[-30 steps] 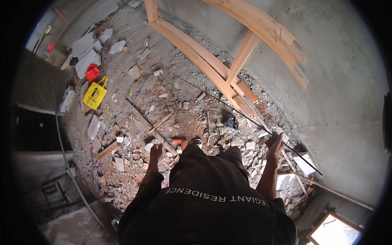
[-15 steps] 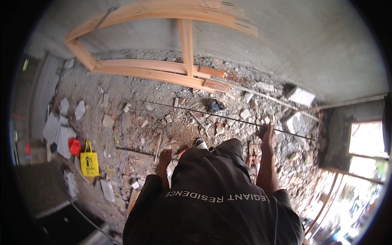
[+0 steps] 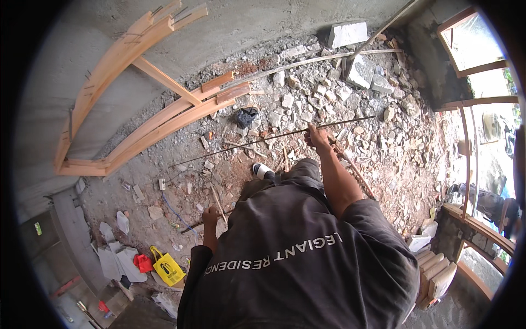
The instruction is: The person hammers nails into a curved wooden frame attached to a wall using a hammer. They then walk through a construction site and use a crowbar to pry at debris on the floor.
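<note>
My right hand (image 3: 318, 138) is closed around a long, thin dark metal rod (image 3: 346, 122), held out in front of me over the rubble. The rod slants from the lower left up to the right, with the longer part to the left of my grip. Low at my left side, my left hand (image 3: 210, 215) is curled closed. Whatever its fingers may hold is hidden. Beside it a thin wooden stick (image 3: 219, 204) slants over the ground.
A wooden frame (image 3: 118, 52) with nails sticking out leans at the wall, ahead left. Broken concrete and stones (image 3: 350, 93) cover the ground ahead and right. A black plastic bag (image 3: 246, 117) lies ahead; a yellow bag (image 3: 167, 267) lies left. Window openings (image 3: 475, 41) are at right.
My view has turned to the right, so the wooden frame now sits farther left. The rod stays in my right hand and now tilts up toward the right. My left hand remains low and closed.
</note>
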Tool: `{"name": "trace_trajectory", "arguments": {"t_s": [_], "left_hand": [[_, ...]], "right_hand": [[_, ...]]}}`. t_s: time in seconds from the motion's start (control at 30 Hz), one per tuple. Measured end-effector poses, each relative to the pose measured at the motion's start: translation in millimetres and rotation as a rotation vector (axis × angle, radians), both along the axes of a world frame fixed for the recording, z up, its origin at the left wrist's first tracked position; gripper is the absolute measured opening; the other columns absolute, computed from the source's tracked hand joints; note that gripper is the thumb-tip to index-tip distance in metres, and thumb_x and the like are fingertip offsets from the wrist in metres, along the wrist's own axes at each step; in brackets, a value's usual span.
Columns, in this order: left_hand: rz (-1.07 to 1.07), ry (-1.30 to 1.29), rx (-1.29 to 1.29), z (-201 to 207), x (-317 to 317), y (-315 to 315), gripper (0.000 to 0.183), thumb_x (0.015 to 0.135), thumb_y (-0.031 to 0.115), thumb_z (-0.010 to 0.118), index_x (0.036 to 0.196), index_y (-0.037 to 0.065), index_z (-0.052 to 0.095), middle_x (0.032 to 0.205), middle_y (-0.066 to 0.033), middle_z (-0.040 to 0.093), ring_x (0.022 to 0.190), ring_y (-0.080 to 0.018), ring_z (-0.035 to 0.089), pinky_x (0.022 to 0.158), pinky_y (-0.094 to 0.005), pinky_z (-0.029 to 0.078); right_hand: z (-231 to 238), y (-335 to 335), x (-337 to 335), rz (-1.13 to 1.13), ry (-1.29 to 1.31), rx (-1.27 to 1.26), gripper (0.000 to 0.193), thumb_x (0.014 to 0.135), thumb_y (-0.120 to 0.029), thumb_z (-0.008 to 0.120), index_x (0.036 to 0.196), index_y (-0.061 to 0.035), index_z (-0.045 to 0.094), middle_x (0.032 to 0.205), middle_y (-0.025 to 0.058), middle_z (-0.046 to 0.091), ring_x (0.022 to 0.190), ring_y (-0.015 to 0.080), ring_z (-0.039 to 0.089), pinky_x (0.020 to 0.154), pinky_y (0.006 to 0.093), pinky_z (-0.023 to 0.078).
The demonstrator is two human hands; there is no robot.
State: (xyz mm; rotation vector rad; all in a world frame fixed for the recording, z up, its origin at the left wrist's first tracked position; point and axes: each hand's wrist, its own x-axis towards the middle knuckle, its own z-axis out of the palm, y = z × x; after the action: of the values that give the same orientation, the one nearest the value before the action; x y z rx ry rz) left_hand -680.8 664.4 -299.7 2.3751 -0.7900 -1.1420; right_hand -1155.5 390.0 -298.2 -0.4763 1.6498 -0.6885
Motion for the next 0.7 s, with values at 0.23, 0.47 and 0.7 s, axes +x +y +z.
{"name": "trace_trajectory", "arguments": {"t_s": [0.23, 0.47, 0.7], "left_hand": [[-0.035, -0.034, -0.112, 29, -76, -24, 0.035, 0.084, 0.032, 0.053, 0.082, -0.002, 0.060, 0.069, -0.0108, 0.060, 0.058, -0.0152, 0.057, 0.053, -0.0312, 0.044], [-0.267, -0.154, 0.066, -25, -117, 27, 0.043, 0.081, 0.038, 0.055, 0.076, -0.005, 0.060, 0.066, -0.0193, 0.058, 0.066, -0.0256, 0.061, 0.060, -0.0389, 0.044], [-0.339, -0.121, 0.095, 6, -171, -7, 0.040, 0.081, 0.035, 0.053, 0.080, -0.005, 0.059, 0.073, -0.0231, 0.060, 0.070, -0.0291, 0.060, 0.065, -0.0415, 0.044]], "right_hand": [[0, -5, -41, 0.515, 0.353, -0.231, 0.046, 0.087, -0.042, 0.050, 0.095, 0.0025, 0.060, 0.084, 0.0148, 0.063, 0.070, 0.0225, 0.063, 0.062, 0.0340, 0.051], [-19, 74, -128, 0.609, 0.540, -0.107, 0.049, 0.084, -0.047, 0.047, 0.089, -0.0012, 0.062, 0.077, 0.0154, 0.064, 0.081, 0.0295, 0.063, 0.074, 0.0401, 0.047], [-80, 184, -239, 0.482, 0.604, 0.060, 0.048, 0.085, -0.043, 0.048, 0.088, 0.0025, 0.062, 0.068, 0.0133, 0.063, 0.055, 0.0191, 0.062, 0.052, 0.0340, 0.050]]}}
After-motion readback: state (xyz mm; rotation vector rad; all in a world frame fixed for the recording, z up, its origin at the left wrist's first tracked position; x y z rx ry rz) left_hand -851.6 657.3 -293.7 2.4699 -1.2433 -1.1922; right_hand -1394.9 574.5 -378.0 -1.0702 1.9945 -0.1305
